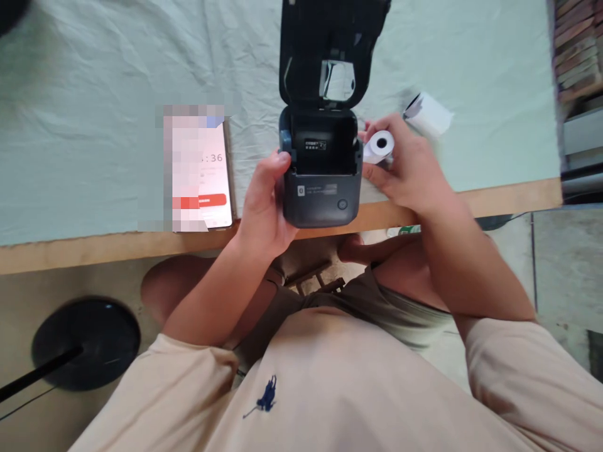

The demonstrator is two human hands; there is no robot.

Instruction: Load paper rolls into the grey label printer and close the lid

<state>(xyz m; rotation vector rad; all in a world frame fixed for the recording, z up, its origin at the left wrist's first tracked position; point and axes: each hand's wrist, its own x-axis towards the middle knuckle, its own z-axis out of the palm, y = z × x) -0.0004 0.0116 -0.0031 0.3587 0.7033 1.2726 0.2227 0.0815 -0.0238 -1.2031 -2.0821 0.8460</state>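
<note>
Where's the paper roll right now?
In the head view, the paper roll is in the right hand, just right of the open printer that the left hand steadies at the table edge.

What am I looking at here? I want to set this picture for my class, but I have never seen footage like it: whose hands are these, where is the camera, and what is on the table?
The one picture comes from a camera worn on a person's head, looking down at their own hands. The left hand steadies a small dark label printer at the edge of the table, its lid swung open. The right hand holds a white paper roll beside the printer's open bay. On the pale green cloth also lie a phone, screen lit, and a second white roll farther back.
</note>
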